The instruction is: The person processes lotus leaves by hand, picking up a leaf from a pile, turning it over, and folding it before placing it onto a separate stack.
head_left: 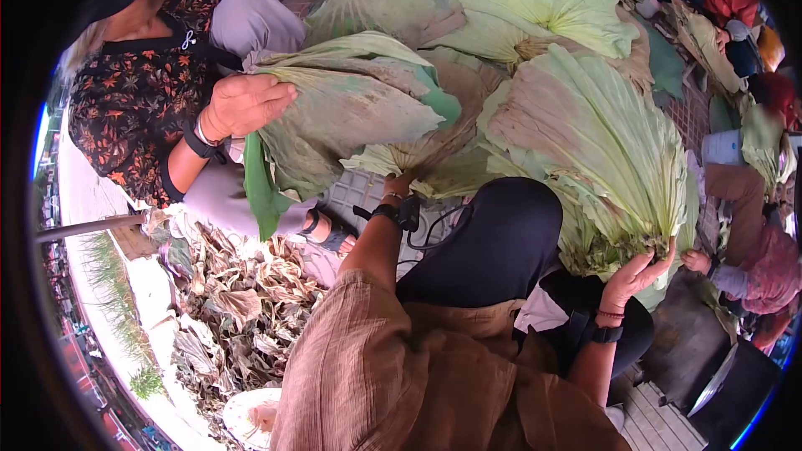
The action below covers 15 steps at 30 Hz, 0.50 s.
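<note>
My right hand (632, 278) grips a fanned stack of large, pale green lotus leaves (593, 142) at its gathered lower end. The stack spreads up and to the left, with a brownish patch on its upper face. Beyond my knees, my left hand (397, 186) pinches the edge of another lotus leaf (455, 108), brown and wrinkled; its fingertips are partly hidden. More greenish lotus leaves (543, 0) lie spread out behind. At the left, a co-worker's hand (246, 104) holds up a folded, grey-green lotus leaf (351, 108).
A heap of dry brown leaves (242, 301) lies at the lower left beside a pale round object (251, 413). The co-worker's sandalled foot (330, 234) rests near my left arm. Other people sit along the right, near a white bucket (723, 148).
</note>
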Tool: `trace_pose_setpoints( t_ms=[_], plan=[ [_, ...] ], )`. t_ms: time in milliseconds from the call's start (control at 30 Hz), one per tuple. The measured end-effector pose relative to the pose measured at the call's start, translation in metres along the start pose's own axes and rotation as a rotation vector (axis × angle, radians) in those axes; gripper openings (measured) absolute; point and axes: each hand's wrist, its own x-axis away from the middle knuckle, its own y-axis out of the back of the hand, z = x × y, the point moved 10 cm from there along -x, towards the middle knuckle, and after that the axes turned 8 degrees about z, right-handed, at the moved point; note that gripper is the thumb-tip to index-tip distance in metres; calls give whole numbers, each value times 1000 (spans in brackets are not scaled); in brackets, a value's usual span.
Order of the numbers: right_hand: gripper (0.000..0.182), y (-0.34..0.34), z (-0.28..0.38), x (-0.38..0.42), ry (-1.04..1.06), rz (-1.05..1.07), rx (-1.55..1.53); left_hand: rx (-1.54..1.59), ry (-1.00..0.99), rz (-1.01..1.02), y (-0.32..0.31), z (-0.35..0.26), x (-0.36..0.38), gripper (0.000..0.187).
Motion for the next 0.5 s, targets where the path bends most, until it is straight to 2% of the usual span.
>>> trace_pose_setpoints(
  t_ms=[133,200,233,300,333,400,433,500],
  plan=[
    [50,0,-5,1,9,-4,-4,12,-109,-41,-8,-3,-17,43],
    [50,-1,-3,1,11,4,18,344,15,-38,-13,13,-20,38],
    [50,-2,-2,1,11,10,37,347,14,-36,-32,23,-39,38],
    [49,-2,0,1,18,2,48,918,51,-62,-85,62,-86,36],
    [47,-2,1,1,24,-7,57,920,49,-64,-66,52,-70,36],
    [48,-2,2,1,30,-2,78,371,-16,-60,2,5,-17,41],
    [48,-2,2,0,34,4,100,374,-19,-65,-8,10,-28,41],
    [50,-3,0,-1,18,20,102,845,125,-133,-27,39,-44,50]
  ],
)
